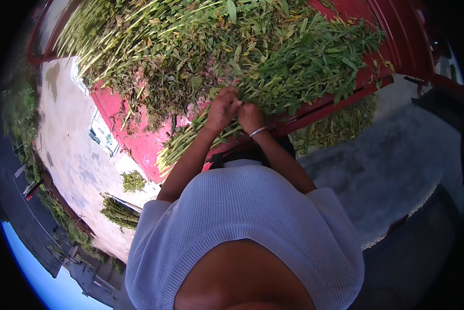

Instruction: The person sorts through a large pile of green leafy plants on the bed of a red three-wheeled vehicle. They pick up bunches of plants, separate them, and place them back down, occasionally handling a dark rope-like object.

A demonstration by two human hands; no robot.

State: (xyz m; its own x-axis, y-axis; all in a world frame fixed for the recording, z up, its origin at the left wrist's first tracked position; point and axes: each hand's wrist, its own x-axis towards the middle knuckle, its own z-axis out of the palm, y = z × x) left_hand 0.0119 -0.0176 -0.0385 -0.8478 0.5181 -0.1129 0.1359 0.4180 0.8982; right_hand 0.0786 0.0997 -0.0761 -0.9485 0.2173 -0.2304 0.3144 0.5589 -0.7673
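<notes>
A bundle of cut leafy stalks (294,80) lies slantwise along the near edge of a red cart bed (108,111), bare stem ends toward the lower left and green leaves toward the upper right. Both hands meet at its middle. My left hand (223,109) is closed on the stalks, thumb toward the other hand. Close beside it, my right hand (251,118), with a pale bracelet at the wrist, is closed against the same bundle. Its fingertips are hidden, and I cannot see whether a tie lies between the hands. Beyond them spreads a thick heap of drying stalks (175,57).
Red side panels (405,39) bound the cart at the right. More leafy stalks (340,126) lie below its near edge. On the pale concrete at left are a dark green bundle (119,212), a small leafy clump (133,181) and a printed sack (103,134).
</notes>
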